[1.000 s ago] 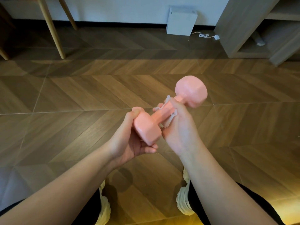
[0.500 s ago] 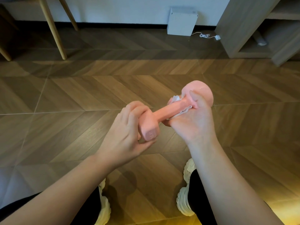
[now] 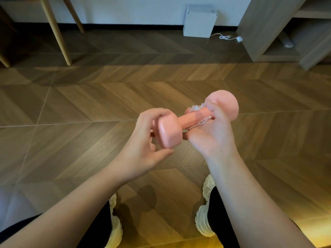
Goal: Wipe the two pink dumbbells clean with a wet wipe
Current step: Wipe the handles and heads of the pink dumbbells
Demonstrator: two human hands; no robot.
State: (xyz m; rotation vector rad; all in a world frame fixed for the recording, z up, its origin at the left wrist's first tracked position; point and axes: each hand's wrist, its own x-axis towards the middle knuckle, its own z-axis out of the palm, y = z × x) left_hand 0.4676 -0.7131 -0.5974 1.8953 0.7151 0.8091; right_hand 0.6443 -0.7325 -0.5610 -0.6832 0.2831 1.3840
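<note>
- Our left hand [image 3: 143, 149] curls its fingers round the near head of the pink dumbbell [image 3: 169, 134].
- Our right hand [image 3: 212, 138] clasps the wet wipe [image 3: 195, 108] around its handle.

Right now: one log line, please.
left hand grips dumbbell head | right hand holds wet wipe round handle | above wood floor

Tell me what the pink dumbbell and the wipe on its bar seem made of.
The pink dumbbell looks coated in smooth, semi-gloss rubber or vinyl: a soft highlight sits on its near end; the core is hidden. The wet wipe looks like thin nonwoven cloth: it bunches in ruffled folds where the right hand wraps it round the bar.
</note>
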